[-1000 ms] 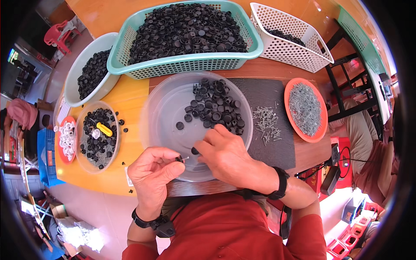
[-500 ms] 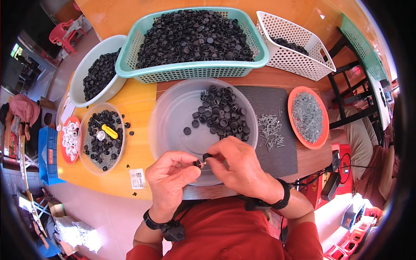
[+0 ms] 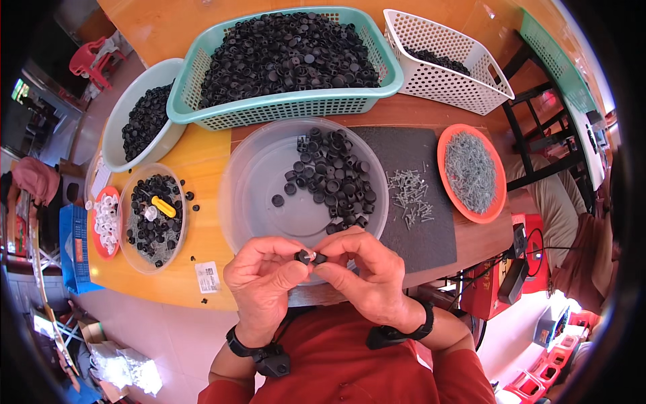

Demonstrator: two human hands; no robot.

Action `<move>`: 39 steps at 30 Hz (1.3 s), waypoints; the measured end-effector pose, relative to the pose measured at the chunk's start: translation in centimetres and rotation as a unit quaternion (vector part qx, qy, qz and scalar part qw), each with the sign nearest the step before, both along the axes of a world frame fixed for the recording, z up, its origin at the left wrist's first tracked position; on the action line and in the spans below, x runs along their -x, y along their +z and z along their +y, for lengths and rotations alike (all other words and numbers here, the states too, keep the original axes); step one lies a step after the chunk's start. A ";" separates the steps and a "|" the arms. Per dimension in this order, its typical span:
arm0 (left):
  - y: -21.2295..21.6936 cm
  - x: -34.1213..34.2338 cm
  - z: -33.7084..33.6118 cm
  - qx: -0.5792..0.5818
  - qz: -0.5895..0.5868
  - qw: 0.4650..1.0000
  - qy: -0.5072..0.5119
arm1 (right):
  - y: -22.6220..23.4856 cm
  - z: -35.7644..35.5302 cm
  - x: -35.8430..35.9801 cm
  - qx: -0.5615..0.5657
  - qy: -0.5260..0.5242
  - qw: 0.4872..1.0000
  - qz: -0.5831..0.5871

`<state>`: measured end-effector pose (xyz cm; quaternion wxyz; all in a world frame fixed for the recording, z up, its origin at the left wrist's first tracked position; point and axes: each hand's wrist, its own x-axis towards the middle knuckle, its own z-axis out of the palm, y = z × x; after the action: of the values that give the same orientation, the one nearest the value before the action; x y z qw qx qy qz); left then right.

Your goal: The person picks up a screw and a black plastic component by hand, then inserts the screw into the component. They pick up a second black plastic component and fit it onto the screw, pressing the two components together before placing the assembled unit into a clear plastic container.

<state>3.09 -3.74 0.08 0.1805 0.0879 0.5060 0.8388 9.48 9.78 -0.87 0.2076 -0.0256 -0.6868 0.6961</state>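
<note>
My left hand (image 3: 264,277) pinches a small black plastic part (image 3: 302,257) between thumb and fingertips. Opposite it, a black cap (image 3: 321,258) is gripped by my right hand (image 3: 367,275), its fingers closed. The two pieces meet end to end, with a small pale bit between them; fingertips hide how they join. Both hands are over the near rim of a wide see-through basin (image 3: 252,182), where black caps (image 3: 333,178) lie heaped on the right side. Right of the basin, loose screws (image 3: 410,195) are scattered on a dark mat (image 3: 441,232).
An orange-rimmed plate of screws (image 3: 471,172) stands at the right. Behind are a green basket (image 3: 289,101) of black parts, a white basket (image 3: 457,87) and a pale bowl (image 3: 120,151). A see-through tray (image 3: 153,259) holding a yellow-handled tool (image 3: 163,207) sits left.
My right hand has turned and lowered, bringing its black cap against the part in my left hand. The whole view has shifted slightly.
</note>
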 end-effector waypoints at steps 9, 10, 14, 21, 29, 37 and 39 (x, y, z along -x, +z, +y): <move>-0.3 0.0 0.0 -0.051 0.016 0.998 -0.020 | 0.2 0.0 -0.2 0.031 0.027 0.999 -0.022; -0.3 0.0 0.0 -0.050 0.021 0.998 -0.019 | 0.3 0.1 -0.3 0.039 0.034 0.998 -0.030; -0.6 0.0 0.0 -0.052 0.027 0.998 -0.025 | 0.6 0.0 -0.7 0.055 0.033 0.997 -0.038; -0.5 0.0 -0.2 -0.058 -0.011 0.997 -0.053 | 0.9 0.8 -1.1 0.050 0.029 0.998 -0.026; -0.3 -0.3 0.3 0.000 -0.012 1.000 -0.024 | 0.5 1.2 -1.0 0.089 0.031 0.995 -0.014; 0.8 -0.7 0.4 0.075 0.032 0.996 -0.038 | 0.0 1.2 -0.7 0.328 0.042 0.942 -0.049; 0.8 -0.8 0.6 0.070 0.035 0.996 -0.036 | -0.4 1.7 -0.7 0.355 0.070 0.932 -0.038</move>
<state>3.91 -3.12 0.86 0.1988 0.1223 0.5659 0.7908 10.15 11.48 -1.23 0.1095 -0.0753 -0.4026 0.9057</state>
